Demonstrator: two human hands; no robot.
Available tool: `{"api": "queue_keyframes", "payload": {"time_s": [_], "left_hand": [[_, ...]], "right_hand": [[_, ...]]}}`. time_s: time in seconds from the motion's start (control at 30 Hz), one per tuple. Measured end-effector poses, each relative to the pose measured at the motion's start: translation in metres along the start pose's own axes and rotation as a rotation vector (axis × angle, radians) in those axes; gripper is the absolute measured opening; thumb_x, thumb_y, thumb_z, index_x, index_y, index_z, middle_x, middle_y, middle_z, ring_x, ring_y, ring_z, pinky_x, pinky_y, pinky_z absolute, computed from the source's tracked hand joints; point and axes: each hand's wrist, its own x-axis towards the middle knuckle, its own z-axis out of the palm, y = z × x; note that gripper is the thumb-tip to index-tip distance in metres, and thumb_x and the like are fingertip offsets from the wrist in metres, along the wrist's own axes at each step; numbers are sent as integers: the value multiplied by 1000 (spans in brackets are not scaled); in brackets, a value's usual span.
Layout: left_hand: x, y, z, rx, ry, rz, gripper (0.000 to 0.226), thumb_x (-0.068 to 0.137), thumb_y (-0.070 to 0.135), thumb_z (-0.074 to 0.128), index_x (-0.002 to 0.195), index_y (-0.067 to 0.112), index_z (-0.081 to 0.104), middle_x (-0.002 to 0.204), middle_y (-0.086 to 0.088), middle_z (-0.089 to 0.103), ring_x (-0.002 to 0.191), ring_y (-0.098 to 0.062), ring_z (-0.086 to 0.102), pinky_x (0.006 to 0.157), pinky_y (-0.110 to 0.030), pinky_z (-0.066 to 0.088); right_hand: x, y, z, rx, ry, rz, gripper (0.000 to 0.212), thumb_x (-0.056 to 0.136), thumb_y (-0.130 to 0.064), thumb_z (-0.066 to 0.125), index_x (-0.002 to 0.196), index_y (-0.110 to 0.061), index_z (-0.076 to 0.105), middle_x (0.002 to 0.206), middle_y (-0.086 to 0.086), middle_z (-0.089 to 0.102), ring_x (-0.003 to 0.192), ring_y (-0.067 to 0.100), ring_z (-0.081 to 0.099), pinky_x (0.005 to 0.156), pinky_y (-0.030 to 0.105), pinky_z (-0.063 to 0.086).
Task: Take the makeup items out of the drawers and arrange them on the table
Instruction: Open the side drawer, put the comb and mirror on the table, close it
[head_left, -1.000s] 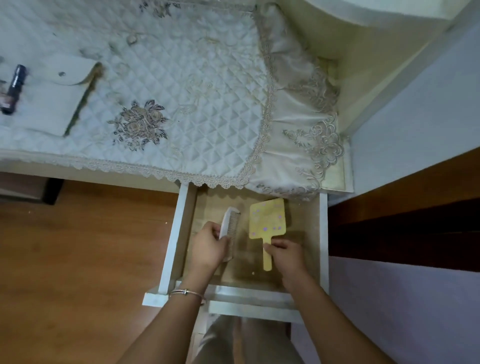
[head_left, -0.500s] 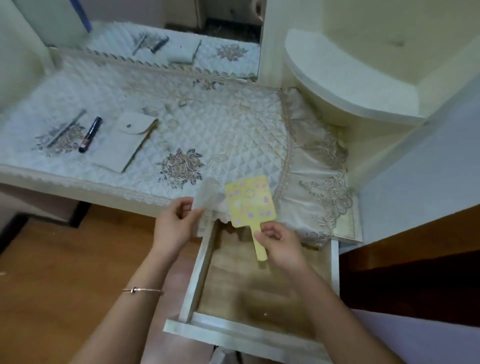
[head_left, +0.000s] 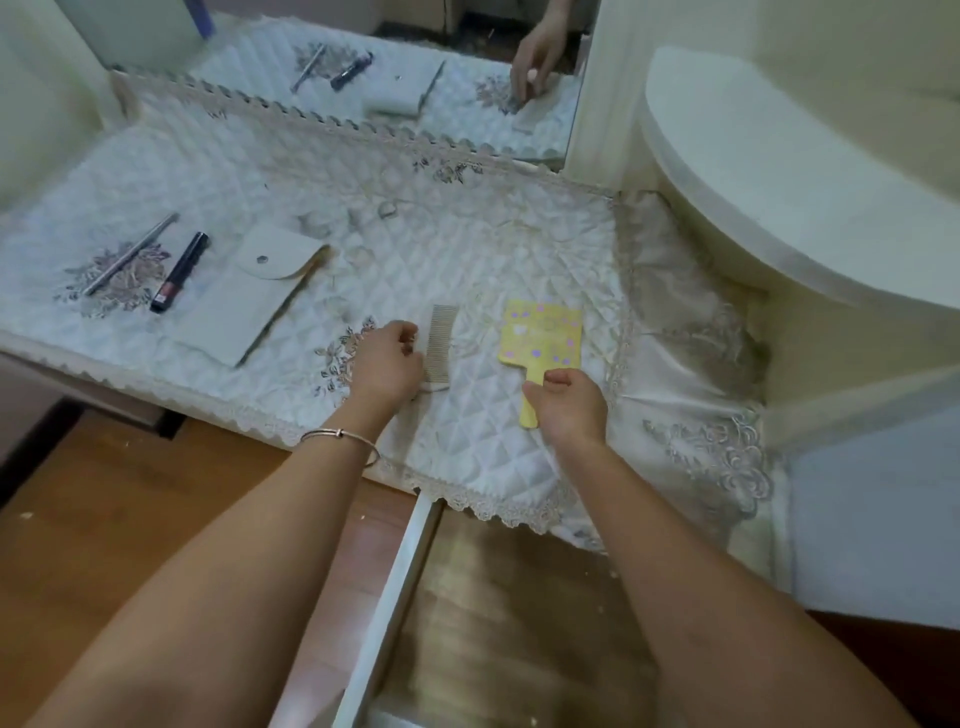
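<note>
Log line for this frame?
phase: placing | left hand: grips comb, on tablecloth | right hand: pinches yellow mirror handle | drawer: open

The left hand (head_left: 387, 364) covers the near end of the comb (head_left: 441, 340); the right hand (head_left: 569, 405) hides part of the yellow mirror (head_left: 540, 332) handle. At six o'clock the drawer (head_left: 395, 597) runs off-frame. The label on the tube (head_left: 179, 273) at nine o'clock is unreadable.

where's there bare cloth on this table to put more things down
Free: the quilted cloth behind the comb and hand mirror, up to the lace edge; also the strip between pouch and left hand. Crowded: the left end, with silver stick, dark tube and pouch.
</note>
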Motion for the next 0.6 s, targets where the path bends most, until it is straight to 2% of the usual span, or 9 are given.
{"api": "queue_keyframes", "payload": {"time_s": [0.13,0.23,0.3,0.4,0.5,0.6], "left_hand": [[-10,-12,0,132,-12,85,33,84,-4,49,115,0,58,120,-19,61,111,-32,55,94,-38,43],[-34,-20,-5,157,-2,159,32,87,1,47,118,2,56,124,-18,56,115,-31,50,99,-37,39],[-67,-28,-9,146,-17,247,31,89,4,47,118,3,56,122,-16,56,113,-29,51,95,-32,38],[-131,-57,-8,195,-194,373,27,90,14,50,115,11,59,112,-9,65,102,-22,59,86,-28,43],[-193,-98,-3,332,-433,447,25,92,20,45,113,20,60,111,1,67,101,-15,59,77,-21,42],[-243,-136,-4,354,-606,523,35,93,37,33,108,25,62,103,6,67,96,-12,59,72,-11,32]], "right_hand": [[-10,8,-4,-116,11,-122,39,82,-16,63,119,-11,51,113,9,55,104,25,56,89,35,45],[-28,18,-13,-133,-29,-217,34,83,-12,59,117,-10,53,102,5,54,92,20,54,85,35,47],[-50,32,-24,-116,-52,-278,29,85,-9,57,114,-7,56,96,1,52,84,16,51,78,29,46],[-91,69,-44,-181,-76,-341,23,85,-8,56,107,-8,60,92,0,56,82,13,52,75,21,42],[-145,132,-65,-367,-182,-286,16,86,-14,57,100,-15,64,92,-2,64,86,11,59,68,15,44],[-200,196,-77,-525,-330,-130,12,89,-29,53,92,-23,63,92,0,66,89,16,61,72,25,45]]}}
